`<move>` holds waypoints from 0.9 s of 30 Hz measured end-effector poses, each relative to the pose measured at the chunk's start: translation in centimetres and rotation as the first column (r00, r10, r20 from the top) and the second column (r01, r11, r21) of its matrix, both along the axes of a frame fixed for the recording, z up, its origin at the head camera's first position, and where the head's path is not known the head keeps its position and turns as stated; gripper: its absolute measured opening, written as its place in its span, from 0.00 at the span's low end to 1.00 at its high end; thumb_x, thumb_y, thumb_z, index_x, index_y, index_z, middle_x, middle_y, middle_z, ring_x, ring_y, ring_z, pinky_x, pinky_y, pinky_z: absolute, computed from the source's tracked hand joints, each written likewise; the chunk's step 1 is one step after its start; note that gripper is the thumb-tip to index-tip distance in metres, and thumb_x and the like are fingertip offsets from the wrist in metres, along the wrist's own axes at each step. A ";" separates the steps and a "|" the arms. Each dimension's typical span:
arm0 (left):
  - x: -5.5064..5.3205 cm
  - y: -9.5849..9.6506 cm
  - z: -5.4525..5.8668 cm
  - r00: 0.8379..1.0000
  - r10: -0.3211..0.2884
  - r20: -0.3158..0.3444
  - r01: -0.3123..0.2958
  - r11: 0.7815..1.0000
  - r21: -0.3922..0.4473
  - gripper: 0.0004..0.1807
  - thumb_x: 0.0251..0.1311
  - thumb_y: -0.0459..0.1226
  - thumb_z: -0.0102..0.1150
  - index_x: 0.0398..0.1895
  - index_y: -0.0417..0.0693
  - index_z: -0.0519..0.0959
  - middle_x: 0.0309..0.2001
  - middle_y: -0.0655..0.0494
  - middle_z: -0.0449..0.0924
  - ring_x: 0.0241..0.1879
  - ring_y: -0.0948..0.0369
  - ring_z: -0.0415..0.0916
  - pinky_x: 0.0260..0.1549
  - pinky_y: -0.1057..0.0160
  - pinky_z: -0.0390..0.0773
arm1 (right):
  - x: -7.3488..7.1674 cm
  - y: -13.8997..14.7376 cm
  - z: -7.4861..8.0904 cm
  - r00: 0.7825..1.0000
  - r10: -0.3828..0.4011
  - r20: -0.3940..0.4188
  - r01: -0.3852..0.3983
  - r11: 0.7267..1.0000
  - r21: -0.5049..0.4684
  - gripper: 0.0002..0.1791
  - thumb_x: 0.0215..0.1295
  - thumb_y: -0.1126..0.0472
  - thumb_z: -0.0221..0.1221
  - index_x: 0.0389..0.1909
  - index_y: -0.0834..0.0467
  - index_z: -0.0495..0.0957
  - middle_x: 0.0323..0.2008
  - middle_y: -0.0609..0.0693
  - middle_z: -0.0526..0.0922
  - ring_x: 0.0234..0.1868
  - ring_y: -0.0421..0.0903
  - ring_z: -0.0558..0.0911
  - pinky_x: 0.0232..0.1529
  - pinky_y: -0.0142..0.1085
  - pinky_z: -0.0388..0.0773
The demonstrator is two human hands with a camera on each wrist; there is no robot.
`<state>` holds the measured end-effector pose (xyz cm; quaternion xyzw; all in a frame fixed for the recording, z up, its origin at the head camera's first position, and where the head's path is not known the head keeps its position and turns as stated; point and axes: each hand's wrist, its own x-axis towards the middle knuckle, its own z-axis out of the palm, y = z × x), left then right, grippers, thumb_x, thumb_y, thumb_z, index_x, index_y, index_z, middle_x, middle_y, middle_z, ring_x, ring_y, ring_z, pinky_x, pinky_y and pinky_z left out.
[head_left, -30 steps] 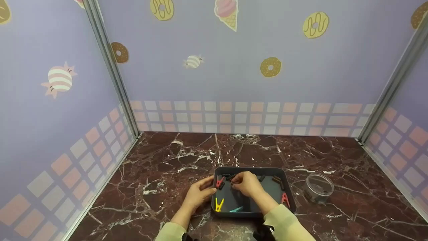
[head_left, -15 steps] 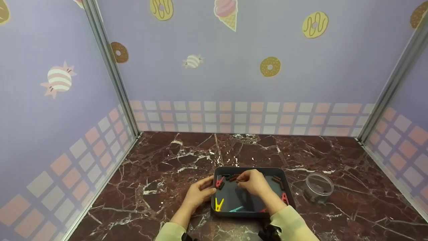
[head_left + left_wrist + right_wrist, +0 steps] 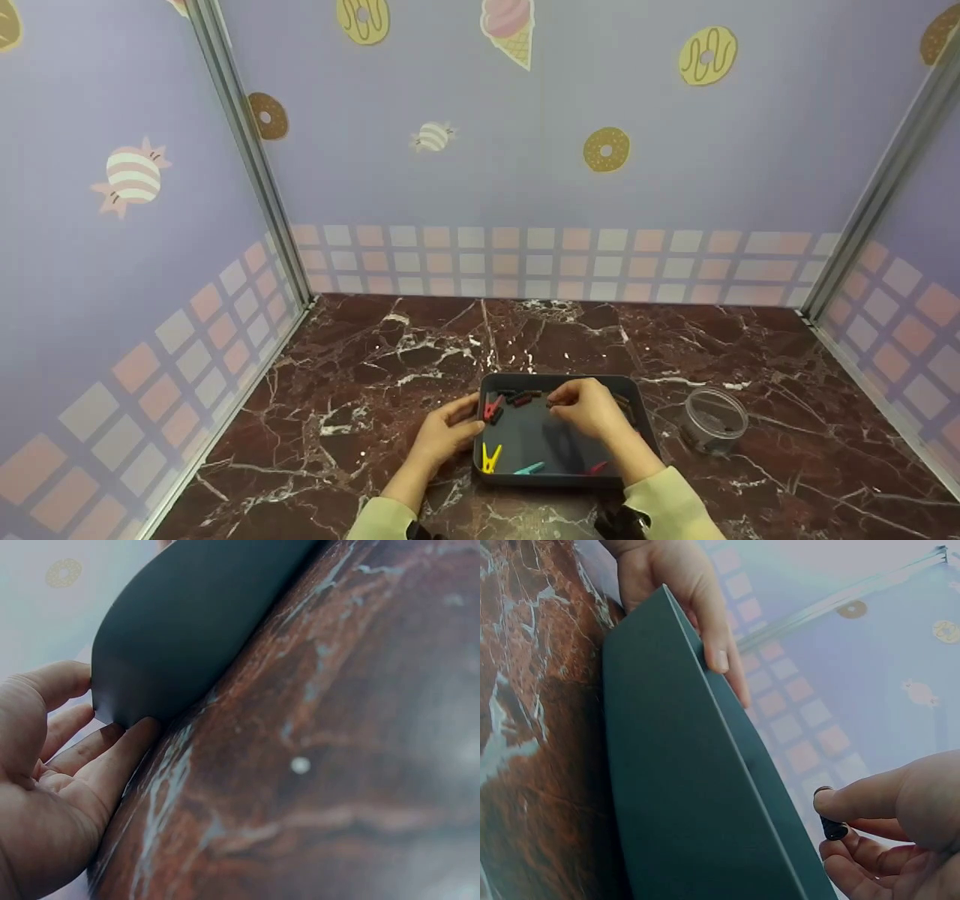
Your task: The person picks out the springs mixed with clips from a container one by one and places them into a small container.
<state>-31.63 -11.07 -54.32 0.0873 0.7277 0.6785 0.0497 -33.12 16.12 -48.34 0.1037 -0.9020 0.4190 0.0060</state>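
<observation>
My left hand (image 3: 444, 435) holds the left side of a dark grey rectangular tray (image 3: 570, 481), its thumb at the rim and its fingers against the outer wall. In the right wrist view, my right hand (image 3: 922, 817) pinches a small black cylinder (image 3: 831, 817) with a shiny end between thumb and fingers. From the head view, my right hand is over the tray's far right part and covers some of what lies there. Several small dark cylinders (image 3: 525, 399) lie along the tray's far side. A red clothespin (image 3: 491, 407) is beside them, with a yellow clothespin (image 3: 490, 457) and a blue clothespin (image 3: 530, 469) nearer.
To the tray's right stands a clear round plastic tub (image 3: 716, 421) with some dark pieces low inside. Another red piece (image 3: 598, 468) shows at the tray's near side. The marbled table (image 3: 390, 352) is bounded by patterned panels (image 3: 480, 187) at the back and sides.
My right hand has moved right across the tray, uncovering more dark cylinders and the red piece at the near side, and covering the right-hand red clothespin. My left hand stays on the tray.
</observation>
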 end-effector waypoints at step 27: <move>-0.1 -0.1 -0.1 1.000 -0.005 0.003 0.005 1.000 0.018 0.33 0.66 0.32 0.64 0.73 0.33 0.68 0.71 0.28 0.68 0.67 0.38 0.75 0.52 0.54 0.87 | 0.1 5.6 1.4 0.997 -0.072 -0.026 0.073 0.997 0.014 0.07 0.61 0.68 0.68 0.40 0.62 0.89 0.35 0.54 0.90 0.35 0.43 0.85 0.36 0.36 0.81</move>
